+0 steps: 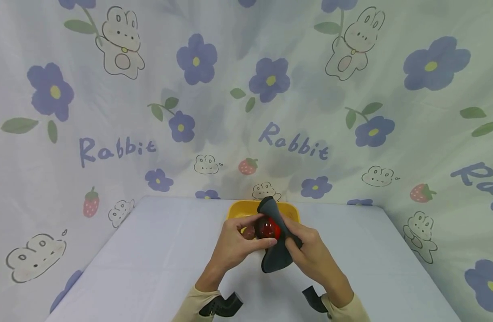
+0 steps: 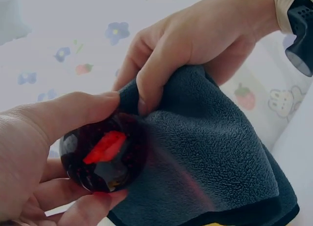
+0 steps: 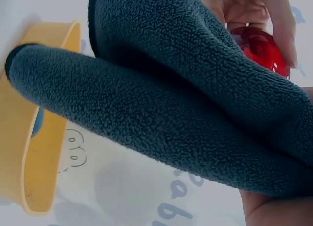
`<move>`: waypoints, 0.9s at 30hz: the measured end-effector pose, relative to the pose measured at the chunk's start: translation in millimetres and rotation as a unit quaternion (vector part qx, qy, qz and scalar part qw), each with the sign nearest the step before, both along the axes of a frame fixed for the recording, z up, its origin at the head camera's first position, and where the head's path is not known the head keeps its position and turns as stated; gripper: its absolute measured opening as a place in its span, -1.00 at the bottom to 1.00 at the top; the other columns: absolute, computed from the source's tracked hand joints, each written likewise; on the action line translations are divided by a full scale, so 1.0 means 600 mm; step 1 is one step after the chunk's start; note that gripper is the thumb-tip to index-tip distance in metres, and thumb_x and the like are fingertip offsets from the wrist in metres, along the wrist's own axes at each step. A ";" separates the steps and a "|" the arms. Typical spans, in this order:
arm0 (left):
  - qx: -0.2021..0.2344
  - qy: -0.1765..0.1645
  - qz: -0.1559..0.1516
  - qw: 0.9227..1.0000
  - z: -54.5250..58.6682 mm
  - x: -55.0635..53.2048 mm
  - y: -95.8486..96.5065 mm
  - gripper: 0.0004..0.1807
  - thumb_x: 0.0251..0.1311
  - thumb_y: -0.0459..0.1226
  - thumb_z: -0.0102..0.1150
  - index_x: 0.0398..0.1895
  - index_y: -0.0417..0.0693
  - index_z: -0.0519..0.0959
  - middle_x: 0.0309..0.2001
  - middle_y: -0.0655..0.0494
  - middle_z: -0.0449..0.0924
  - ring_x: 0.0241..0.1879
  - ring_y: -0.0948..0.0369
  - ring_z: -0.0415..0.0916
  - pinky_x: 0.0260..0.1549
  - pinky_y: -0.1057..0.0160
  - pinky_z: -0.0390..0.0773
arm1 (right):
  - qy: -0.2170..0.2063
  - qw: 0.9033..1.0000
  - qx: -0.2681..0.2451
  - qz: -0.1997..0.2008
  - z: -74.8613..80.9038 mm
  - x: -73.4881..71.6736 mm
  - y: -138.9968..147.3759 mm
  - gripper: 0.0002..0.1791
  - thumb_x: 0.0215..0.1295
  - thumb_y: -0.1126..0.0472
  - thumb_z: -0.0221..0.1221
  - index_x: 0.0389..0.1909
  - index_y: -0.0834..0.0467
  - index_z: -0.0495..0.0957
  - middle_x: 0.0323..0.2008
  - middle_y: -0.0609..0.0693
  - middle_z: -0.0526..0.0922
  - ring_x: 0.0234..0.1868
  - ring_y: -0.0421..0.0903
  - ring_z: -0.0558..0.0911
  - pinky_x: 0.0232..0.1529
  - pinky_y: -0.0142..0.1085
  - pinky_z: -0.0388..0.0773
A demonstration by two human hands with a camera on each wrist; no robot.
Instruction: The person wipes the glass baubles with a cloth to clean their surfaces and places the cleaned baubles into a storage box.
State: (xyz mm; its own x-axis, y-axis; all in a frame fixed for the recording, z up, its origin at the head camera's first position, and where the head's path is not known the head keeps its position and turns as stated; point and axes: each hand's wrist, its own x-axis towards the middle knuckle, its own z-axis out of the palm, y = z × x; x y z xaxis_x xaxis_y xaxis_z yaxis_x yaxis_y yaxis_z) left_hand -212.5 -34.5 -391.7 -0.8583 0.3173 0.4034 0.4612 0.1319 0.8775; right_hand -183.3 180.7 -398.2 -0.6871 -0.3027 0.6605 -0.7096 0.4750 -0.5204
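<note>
My left hand (image 1: 235, 243) grips a glossy, see-through dark red ball (image 1: 266, 227), thumb on one side and fingers on the other. Inside the ball (image 2: 105, 152), a bright red patch shows in the left wrist view. A folded dark grey-blue plush cloth (image 1: 279, 256) is pinched between the thumb and fingers of my right hand (image 1: 311, 250). The cloth (image 2: 210, 138) lies right against the ball's side and drapes down beyond it. In the right wrist view the cloth (image 3: 146, 108) covers most of the right hand and part of the ball (image 3: 261, 50).
A yellow container (image 1: 242, 208) stands behind the hands on the white table (image 1: 158, 259). A small reddish-brown round thing (image 1: 248, 232) shows by the left fingers. Something blue (image 3: 37, 122) is inside the container. A rabbit-and-flower printed curtain (image 1: 230, 112) hangs behind the table.
</note>
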 end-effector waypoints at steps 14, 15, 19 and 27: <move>0.045 -0.014 0.036 0.998 0.007 -0.002 -0.002 -0.50 0.05 -0.18 0.60 0.12 0.04 0.73 -0.08 0.01 0.81 -0.09 0.17 0.70 -0.09 0.27 0.78 | -0.009 1.000 -0.007 0.002 0.004 0.010 -0.008 -0.35 0.26 0.59 0.11 0.42 0.35 0.41 0.24 0.23 0.66 0.01 -0.05 0.77 -0.05 -0.24 0.77; 0.047 -0.014 0.040 0.998 0.007 -0.003 -0.004 -0.50 0.05 -0.18 0.60 0.12 0.04 0.73 -0.08 0.01 0.81 -0.08 0.17 0.71 -0.09 0.27 0.78 | -0.007 1.000 -0.006 0.002 0.004 0.011 -0.009 -0.36 0.26 0.60 0.11 0.41 0.36 0.41 0.23 0.24 0.67 -0.02 -0.07 0.78 -0.06 -0.26 0.78; 0.052 -0.018 0.048 0.997 0.006 -0.009 -0.010 -0.52 0.06 -0.21 0.59 0.10 0.04 0.73 -0.05 0.00 0.80 -0.07 0.16 0.72 -0.09 0.27 0.78 | -0.009 1.000 -0.001 0.000 0.007 0.016 -0.016 -0.39 0.25 0.58 0.12 0.38 0.38 0.44 0.22 0.22 0.68 -0.05 -0.12 0.77 -0.07 -0.32 0.77; 0.045 -0.041 0.037 0.997 0.006 -0.014 -0.013 -0.43 0.06 -0.21 0.59 0.19 -0.04 0.68 0.05 0.00 0.78 0.01 0.13 0.71 -0.03 0.34 0.73 | 0.006 1.000 0.001 -0.015 0.010 0.025 -0.023 -0.39 0.24 0.60 0.14 0.36 0.42 0.45 0.22 0.28 0.66 0.02 0.05 0.79 -0.10 -0.32 0.77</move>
State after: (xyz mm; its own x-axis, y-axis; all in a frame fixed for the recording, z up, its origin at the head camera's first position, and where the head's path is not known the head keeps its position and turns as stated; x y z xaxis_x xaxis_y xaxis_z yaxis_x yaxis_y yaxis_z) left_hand -220.9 -42.5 -388.3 -0.9093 0.2173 0.3549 0.3791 0.0810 0.9218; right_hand -168.1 167.0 -392.5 -0.6884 -0.2833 0.6677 -0.7009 0.4965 -0.5120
